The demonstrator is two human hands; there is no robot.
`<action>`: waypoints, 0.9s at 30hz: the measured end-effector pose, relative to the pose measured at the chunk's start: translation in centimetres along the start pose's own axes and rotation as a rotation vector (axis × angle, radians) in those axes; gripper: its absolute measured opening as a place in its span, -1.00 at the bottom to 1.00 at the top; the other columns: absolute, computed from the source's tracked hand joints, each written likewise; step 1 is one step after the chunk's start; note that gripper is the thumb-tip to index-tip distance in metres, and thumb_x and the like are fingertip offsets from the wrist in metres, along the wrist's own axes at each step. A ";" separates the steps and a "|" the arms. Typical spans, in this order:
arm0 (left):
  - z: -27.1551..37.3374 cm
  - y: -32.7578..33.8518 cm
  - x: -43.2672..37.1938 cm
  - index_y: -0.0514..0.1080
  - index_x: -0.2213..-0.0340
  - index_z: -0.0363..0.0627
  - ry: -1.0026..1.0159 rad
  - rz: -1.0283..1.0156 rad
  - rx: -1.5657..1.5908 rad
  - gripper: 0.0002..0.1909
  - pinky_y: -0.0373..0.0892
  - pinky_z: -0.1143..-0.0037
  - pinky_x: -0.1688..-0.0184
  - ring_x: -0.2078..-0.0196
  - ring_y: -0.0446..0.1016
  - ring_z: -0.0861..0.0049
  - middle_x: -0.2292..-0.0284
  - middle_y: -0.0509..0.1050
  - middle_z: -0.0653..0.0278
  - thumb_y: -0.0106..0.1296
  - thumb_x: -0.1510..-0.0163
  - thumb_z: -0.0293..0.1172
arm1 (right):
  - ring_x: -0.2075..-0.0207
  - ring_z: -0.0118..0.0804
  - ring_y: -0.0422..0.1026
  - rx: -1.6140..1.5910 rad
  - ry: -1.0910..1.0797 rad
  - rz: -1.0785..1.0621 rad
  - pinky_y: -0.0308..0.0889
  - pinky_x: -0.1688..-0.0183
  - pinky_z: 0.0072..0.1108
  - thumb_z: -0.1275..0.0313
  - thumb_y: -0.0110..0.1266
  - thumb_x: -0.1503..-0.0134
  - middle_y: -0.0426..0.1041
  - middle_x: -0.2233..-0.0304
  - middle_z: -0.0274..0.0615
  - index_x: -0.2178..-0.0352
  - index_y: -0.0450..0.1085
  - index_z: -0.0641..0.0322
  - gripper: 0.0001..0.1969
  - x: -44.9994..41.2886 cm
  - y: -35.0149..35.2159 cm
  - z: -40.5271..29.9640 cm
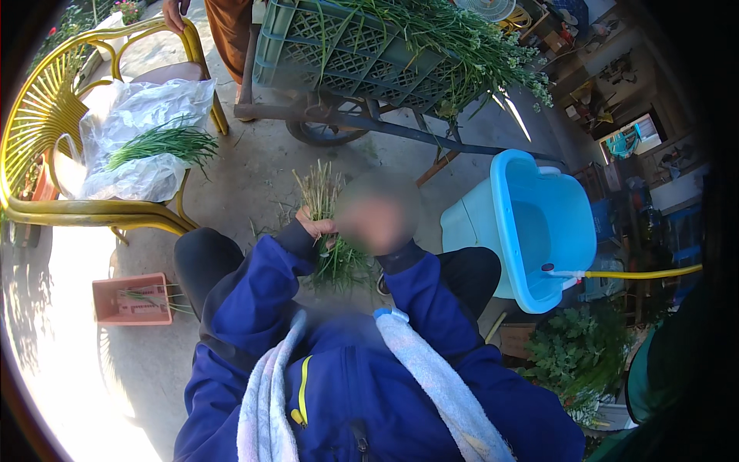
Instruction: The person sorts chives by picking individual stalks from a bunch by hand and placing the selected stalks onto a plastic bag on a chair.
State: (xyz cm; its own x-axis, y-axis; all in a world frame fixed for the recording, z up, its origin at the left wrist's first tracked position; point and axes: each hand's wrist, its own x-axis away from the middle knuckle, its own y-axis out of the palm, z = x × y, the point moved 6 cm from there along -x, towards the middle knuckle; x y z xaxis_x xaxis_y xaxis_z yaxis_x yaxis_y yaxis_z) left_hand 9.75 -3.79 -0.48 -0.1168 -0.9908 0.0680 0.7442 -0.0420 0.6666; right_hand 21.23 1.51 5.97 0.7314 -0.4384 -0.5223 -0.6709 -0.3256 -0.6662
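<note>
A bunch of chive-like green stalks (321, 193) is gripped in my left hand (316, 225). Its dry, pale ends point away from me, and loose green leaves (340, 268) hang below toward my body. My right hand (382, 225) is close beside the bunch, on its right. A blurred patch covers most of that hand, so its fingers and anything in them cannot be made out. Both hands are between my bent knees, above the concrete floor. Scraps of stalk (271, 225) lie around there.
Ahead stands a cart (369, 118) carrying a green plastic crate (358, 58) heaped with flowering stalks (462, 40). At left, a rattan chair (98, 216) holds plastic sheeting (144, 95) and trimmed greens (167, 144); a person's hand (175, 14) rests on it. A blue tub (470, 225) with a yellow hose (641, 272) is right; a planter (133, 317) left.
</note>
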 end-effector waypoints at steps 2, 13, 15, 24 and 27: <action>-0.2 -0.8 -0.6 0.38 0.37 -0.26 0.153 0.034 -0.116 -0.79 0.25 0.62 0.68 0.67 0.37 0.57 0.54 0.45 0.24 0.11 0.14 -0.57 | 0.38 -0.26 0.38 0.217 -0.117 0.008 0.32 0.34 -0.47 0.49 -0.01 0.02 0.41 0.35 -0.17 0.36 0.38 0.24 -0.86 1.0 -0.1 0.5; 0.6 -0.4 0.3 0.40 0.38 -0.28 0.159 0.083 -0.133 -0.78 0.25 0.62 0.70 0.66 0.39 0.59 0.55 0.46 0.25 0.13 0.14 -0.54 | 0.21 -0.24 0.37 -0.207 0.169 0.033 0.30 0.15 -0.48 0.46 -0.02 -0.03 0.36 0.21 -0.13 0.17 0.30 0.27 -0.71 0.9 0.4 0.7; 0.7 -0.4 0.6 0.40 0.38 -0.28 0.110 0.096 -0.115 -0.79 0.25 0.62 0.70 0.65 0.39 0.58 0.55 0.46 0.25 0.13 0.14 -0.54 | 0.19 -0.30 0.35 -0.268 0.197 -0.098 0.30 0.14 -0.51 0.44 -0.03 -0.06 0.34 0.17 -0.14 0.11 0.24 0.28 -0.67 0.8 0.9 1.2; 1.6 0.8 0.8 0.40 0.44 -0.28 0.037 0.128 -0.124 -0.82 0.26 0.62 0.67 0.68 0.38 0.59 0.63 0.44 0.25 0.12 0.19 -0.59 | 0.17 -0.31 0.34 -0.437 0.326 -0.065 0.30 0.14 -0.53 0.45 -0.05 -0.06 0.33 0.16 -0.15 0.09 0.23 0.28 -0.65 1.8 1.1 2.4; 0.8 0.1 0.3 0.41 0.45 -0.27 0.035 0.118 -0.163 -0.83 0.26 0.61 0.67 0.69 0.37 0.59 0.64 0.43 0.26 0.11 0.20 -0.59 | 0.16 -0.31 0.33 -0.266 0.256 -0.087 0.29 0.13 -0.53 0.44 -0.05 -0.06 0.33 0.15 -0.14 0.07 0.21 0.28 -0.64 2.3 1.6 3.3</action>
State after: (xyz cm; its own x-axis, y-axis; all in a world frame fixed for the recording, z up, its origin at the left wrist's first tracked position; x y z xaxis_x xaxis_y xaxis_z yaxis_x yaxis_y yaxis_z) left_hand 9.28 -4.02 0.24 -0.0019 -0.9938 0.1110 0.8483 0.0572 0.5265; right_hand 22.21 2.73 1.96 0.7551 -0.5841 -0.2977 -0.6408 -0.5618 -0.5232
